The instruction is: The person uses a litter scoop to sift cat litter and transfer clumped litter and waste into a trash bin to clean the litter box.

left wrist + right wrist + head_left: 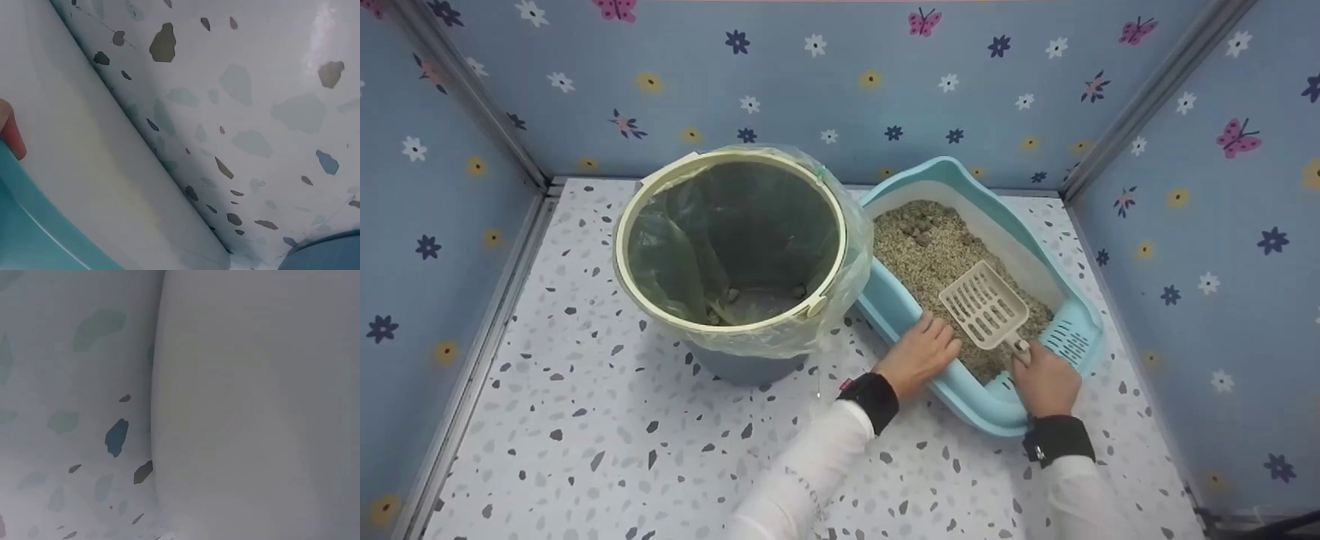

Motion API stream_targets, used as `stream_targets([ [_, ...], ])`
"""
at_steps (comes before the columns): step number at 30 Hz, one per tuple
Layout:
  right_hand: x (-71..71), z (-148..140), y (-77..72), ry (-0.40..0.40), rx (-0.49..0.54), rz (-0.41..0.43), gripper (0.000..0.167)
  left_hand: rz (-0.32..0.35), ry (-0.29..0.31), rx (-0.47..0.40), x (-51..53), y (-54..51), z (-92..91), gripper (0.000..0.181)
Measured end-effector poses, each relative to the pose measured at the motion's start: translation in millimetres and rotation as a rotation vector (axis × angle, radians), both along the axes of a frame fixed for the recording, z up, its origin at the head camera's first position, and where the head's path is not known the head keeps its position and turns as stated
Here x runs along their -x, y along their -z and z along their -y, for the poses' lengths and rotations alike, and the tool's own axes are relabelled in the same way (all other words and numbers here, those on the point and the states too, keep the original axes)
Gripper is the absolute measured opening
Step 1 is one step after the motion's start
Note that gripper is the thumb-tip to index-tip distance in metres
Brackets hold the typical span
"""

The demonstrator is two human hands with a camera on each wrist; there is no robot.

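A beige slotted litter scoop [985,304] lies over the litter [911,251] in the near right half of a blue and white litter box [1020,225]. My right hand [1046,381] grips the scoop's handle just above the box's near right corner. Darker clumps [919,231] sit on the litter towards the far end. My left hand [919,356] holds the box's left rim, fingers bent over it. Only a fingertip [14,135] by the blue rim shows in the left wrist view. The right wrist view shows the box's pale outer wall [242,405], without the hand.
Left of the box stands a bin [750,364] with a cream ring [624,281] and a translucent liner bag [851,255]; several small clumps lie at its bottom. Flowered blue panels [810,82] enclose the speckled floor [585,450] at the back and both sides.
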State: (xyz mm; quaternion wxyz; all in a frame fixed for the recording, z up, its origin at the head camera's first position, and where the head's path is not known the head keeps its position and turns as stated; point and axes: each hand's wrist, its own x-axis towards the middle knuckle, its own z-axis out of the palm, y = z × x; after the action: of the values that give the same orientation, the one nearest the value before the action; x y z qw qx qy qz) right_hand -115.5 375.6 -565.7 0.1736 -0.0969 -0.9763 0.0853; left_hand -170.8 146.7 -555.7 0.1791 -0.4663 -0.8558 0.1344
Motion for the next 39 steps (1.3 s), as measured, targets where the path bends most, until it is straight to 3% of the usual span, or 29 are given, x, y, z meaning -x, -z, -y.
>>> stream_targets([
  [12, 3.5, -4, 0.6, -0.08, -0.017, -0.016, 0.022, -0.031, -0.076, 0.12, -9.0, -5.5, -3.8, 0.025],
  [18, 5.3, -13, 2.2, -0.144, -0.045, -0.055, 0.02, -0.053, -0.1, 0.114, -15.8, -2.7, -11.6, 0.014],
  [23, 7.2, -25, 0.0, -0.176, -0.039, -0.038, 0.02, -0.072, -0.13, 0.06, -26.0, -0.8, -23.7, 0.003],
  [32, 13.6, -51, -1.0, -0.288, -0.068, -0.027, 0.017, -0.071, -0.222, 0.074, -47.9, 0.4, -46.2, 0.006],
  [39, 18.6, -63, -5.2, -0.328, -0.095, 0.042, 0.008, -0.044, -0.252, 0.071, -54.1, -1.0, -55.4, 0.01],
])
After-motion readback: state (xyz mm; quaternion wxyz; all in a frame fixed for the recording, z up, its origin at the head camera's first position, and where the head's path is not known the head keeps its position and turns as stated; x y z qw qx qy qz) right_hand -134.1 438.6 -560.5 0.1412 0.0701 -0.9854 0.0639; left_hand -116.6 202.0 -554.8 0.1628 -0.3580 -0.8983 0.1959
